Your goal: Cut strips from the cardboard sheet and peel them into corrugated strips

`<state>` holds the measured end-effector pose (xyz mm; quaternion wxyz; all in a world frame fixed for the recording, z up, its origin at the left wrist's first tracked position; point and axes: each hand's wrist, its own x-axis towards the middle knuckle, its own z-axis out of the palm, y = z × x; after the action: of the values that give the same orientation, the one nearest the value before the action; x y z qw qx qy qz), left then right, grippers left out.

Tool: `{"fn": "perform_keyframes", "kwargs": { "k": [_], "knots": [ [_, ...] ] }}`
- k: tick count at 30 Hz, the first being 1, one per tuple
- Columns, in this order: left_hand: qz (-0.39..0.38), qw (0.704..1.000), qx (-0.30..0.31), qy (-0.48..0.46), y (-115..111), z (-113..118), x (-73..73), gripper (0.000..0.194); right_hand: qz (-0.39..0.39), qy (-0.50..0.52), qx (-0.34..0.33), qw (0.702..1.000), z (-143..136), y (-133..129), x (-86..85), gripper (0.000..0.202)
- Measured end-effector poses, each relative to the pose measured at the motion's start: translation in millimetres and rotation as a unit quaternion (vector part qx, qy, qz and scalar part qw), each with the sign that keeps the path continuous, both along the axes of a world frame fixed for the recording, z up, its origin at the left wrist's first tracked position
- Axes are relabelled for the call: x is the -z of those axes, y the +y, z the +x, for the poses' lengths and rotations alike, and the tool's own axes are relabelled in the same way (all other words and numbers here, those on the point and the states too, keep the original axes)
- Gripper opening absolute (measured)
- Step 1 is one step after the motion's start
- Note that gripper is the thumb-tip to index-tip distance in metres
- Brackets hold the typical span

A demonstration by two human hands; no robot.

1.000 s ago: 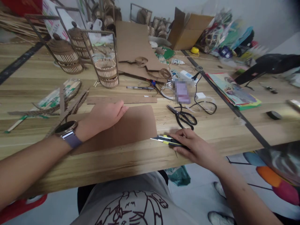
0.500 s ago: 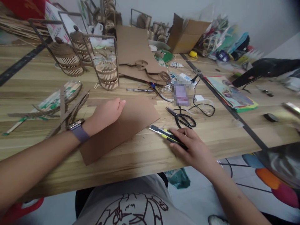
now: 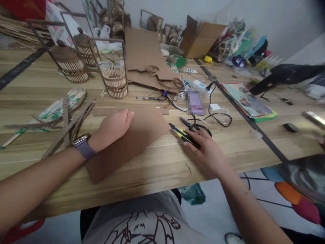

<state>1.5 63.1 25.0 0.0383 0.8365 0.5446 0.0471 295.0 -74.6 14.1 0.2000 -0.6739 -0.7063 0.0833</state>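
My left hand (image 3: 115, 127), with a watch on its wrist, rests closed on a brown cardboard piece (image 3: 142, 135) and presses it to the table; its fingertips are mostly hidden. In my right hand (image 3: 204, 144) is a black and yellow utility knife (image 3: 183, 135), its tip pointing up and left, close to the right corner of the cardboard. A narrow brown strip (image 3: 104, 111) lies along the cardboard's far edge. Black-handled scissors (image 3: 188, 123) lie just beyond the knife, partly covered by my right hand.
Small stick baskets with handles (image 3: 114, 83) stand at the back left. Brown strips (image 3: 66, 118) and a pack of sticks (image 3: 61, 105) lie at the left. Beyond the cardboard are a pen (image 3: 151, 98), a phone (image 3: 195, 102) and cables. A cardboard box (image 3: 203, 39) stands at the back.
My right hand has moved slightly up, lifting and turning the knife so its tip sits farther from me, partly over the scissors. My left hand stays on the cardboard; the view shifted slightly.
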Motion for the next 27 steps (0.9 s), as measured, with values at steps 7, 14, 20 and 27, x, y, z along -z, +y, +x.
{"fn": "perform_keyframes", "kwargs": {
  "k": [7, 14, 20, 27],
  "knots": [
    [0.021, 0.999, 0.007, 0.034, -6.2, 4.7, 0.1, 0.041, -0.021, -0.012, -0.033, 0.999, 8.7, -2.7, -4.0, 0.041],
    [0.034, 0.998, 0.033, 0.032, -9.2, 3.7, 2.5, 0.041, -0.056, 0.006, -0.063, 0.996, 14.7, -5.1, -9.7, 0.043],
    [0.035, 0.998, 0.029, 0.037, -7.8, 4.5, 6.8, 0.042, -0.057, 0.021, -0.097, 0.993, 4.3, -9.4, -9.5, 0.042],
    [0.021, 1.0, -0.001, 0.023, 4.2, 11.7, -7.4, 0.043, -0.029, 0.006, -0.098, 0.995, -27.0, -3.8, -2.4, 0.042]
  ]
}}
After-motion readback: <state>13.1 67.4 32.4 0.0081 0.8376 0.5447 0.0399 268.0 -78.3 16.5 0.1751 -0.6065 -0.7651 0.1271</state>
